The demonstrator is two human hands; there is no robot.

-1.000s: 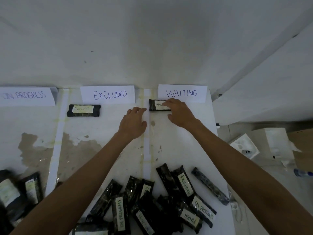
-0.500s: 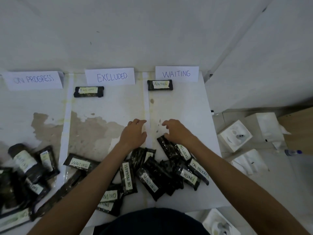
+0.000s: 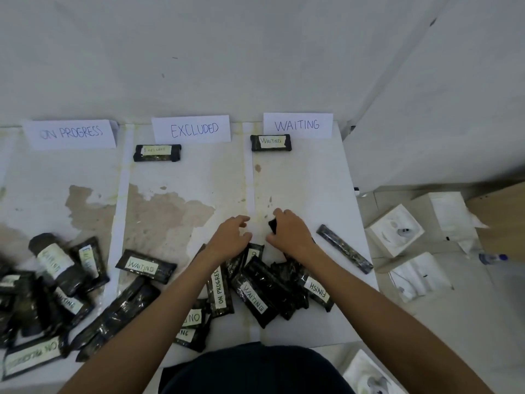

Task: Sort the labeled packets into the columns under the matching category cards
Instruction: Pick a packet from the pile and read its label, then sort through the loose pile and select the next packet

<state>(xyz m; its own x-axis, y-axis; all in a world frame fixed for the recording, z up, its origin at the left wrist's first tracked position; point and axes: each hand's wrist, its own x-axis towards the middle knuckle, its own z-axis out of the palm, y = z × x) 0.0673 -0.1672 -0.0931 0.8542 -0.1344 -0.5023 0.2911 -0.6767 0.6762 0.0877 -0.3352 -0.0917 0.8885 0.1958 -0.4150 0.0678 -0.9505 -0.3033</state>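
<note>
A: Hands?
B: Right hand (image 3: 289,236) had fingers curled round the end of a dark packet (image 3: 272,225), at the 12 o'clock edge of the central pile (image 3: 255,294). The palm hid its label, so I couldn't tell which column. Left hand (image 3: 230,237) sat just beside it at 9 o'clock, fingers loosely bent, holding nothing. Looked ready to steady the heap.
A: Why grab the end?
B: My guess: only that end stuck out.
A: Columns?
B: Cards ran along 12 o'clock on the table (image 3: 298,180): ON PROGRESS card (image 3: 72,134), EXCLUDED card (image 3: 193,129), WAITING card (image 3: 297,125). The EXCLUDE packet (image 3: 157,152) lay right below its card, and the placed WAITING packet (image 3: 271,142) below its own. Labels faced up, probably for checking.
A: Anything in the way?
B: FINISH packet (image 3: 316,290) lay under the right forearm at 5 o'clock, with no FINISH card in view. ON PROGRESS packet (image 3: 218,285) lay by the left wrist. Face-down strip (image 3: 343,248) at 3 o'clock, loose WAITING packet (image 3: 146,265) at 8 o'clock, second heap (image 3: 54,260) far out at 9. White boxes (image 3: 395,230) on the floor past 3 o'clock.
</note>
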